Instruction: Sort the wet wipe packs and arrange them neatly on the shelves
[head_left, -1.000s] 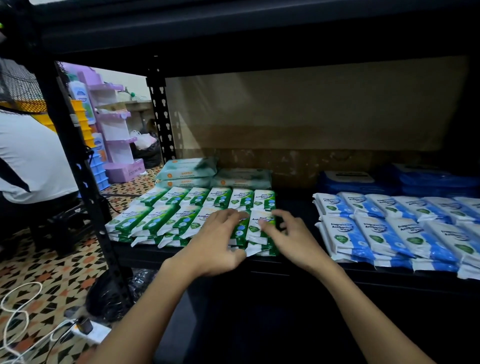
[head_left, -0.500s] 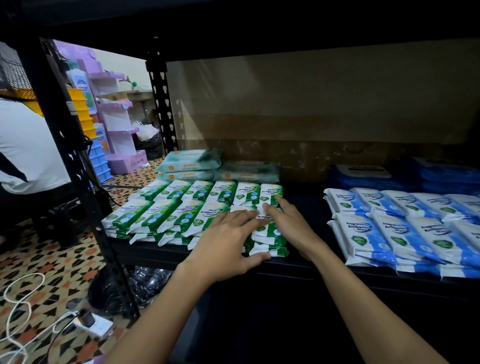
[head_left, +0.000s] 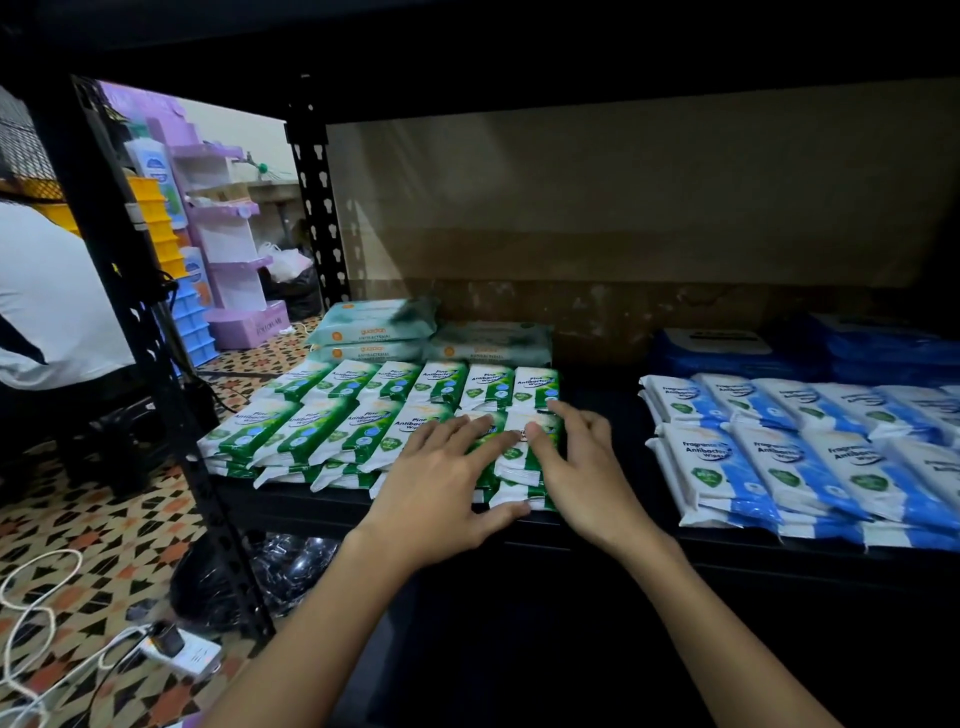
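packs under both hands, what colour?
Green and white, the pine packs under the left hand and right hand; head view.

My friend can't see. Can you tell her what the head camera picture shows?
Two hands, the left hand and right hand, press flat on green wet wipe packs lined up on a dark shelf. Blue wet wipe packs lie in rows to the right.

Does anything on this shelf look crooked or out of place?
Nothing stands out. The green packs lie in even rows, the blue packs likewise. Both hands, left and right, rest flat on the front right green stack, whose packs look slightly uneven at the front.
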